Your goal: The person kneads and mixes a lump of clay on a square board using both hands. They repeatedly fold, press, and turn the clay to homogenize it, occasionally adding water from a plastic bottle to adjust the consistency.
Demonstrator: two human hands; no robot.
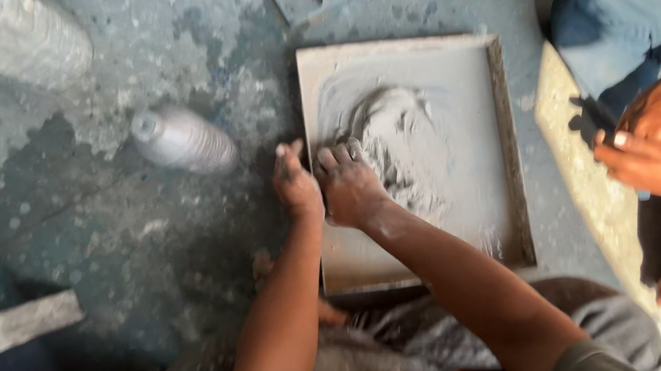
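Wet grey clay (pixel 423 142) fills a square mould tray (pixel 511 153) lying flat on the stained floor (pixel 140 237), right in front of the person's knees. Right hand (pixel 348 184) is down in the clay near the tray's left side, fingers curled and pressing in, coated grey. Left hand (pixel 296 184) sits just beside it at the tray's left rim, fingers together, touching the edge; it holds nothing. Swirl marks show in the clay beyond the fingertips. A dusty plastic bottle (pixel 185 139) lies on its side left of the tray. On the right, another person's hands (pixel 658 141) hover together over blue trousers, apart from the tray.
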